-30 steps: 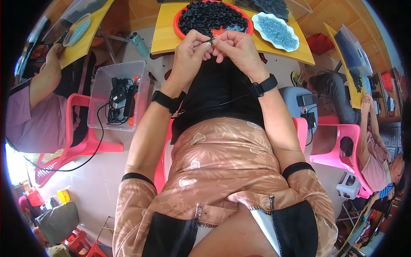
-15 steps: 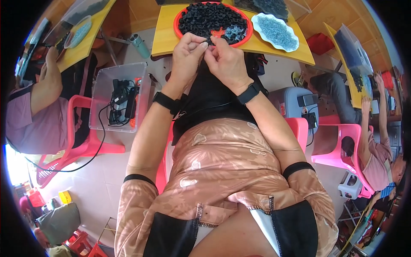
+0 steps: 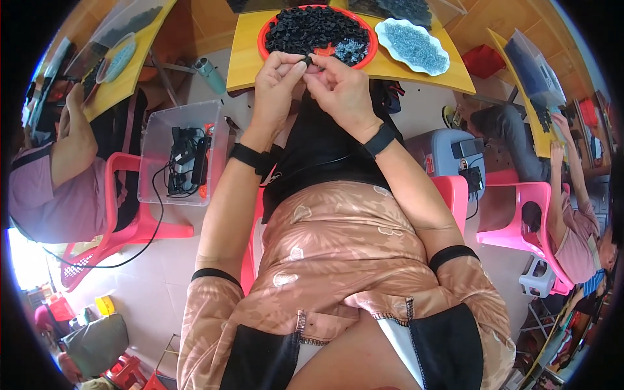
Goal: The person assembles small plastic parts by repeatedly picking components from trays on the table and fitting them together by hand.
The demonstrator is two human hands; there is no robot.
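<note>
Both my hands meet at the near rim of a round red tray. My left hand is closed, thumb and fingertips pinching a small black piece. From the other side my right hand pinches at the same spot, its fingertips against the piece; anything else between them is too small to make out. Heaped in the tray are many small black parts. At its right side lie a pile of small grey-blue clear pieces and a red item, partly hidden by my fingers.
A white scalloped dish of small clear bluish pieces stands right of the tray on the yellow table. A clear bin with cables is on the floor at left, near a green bottle. Co-workers sit on pink chairs either side.
My hands have shifted slightly left, staying together at the tray's rim. The black piece between my fingertips shows more plainly now. The whole view has moved a little.
</note>
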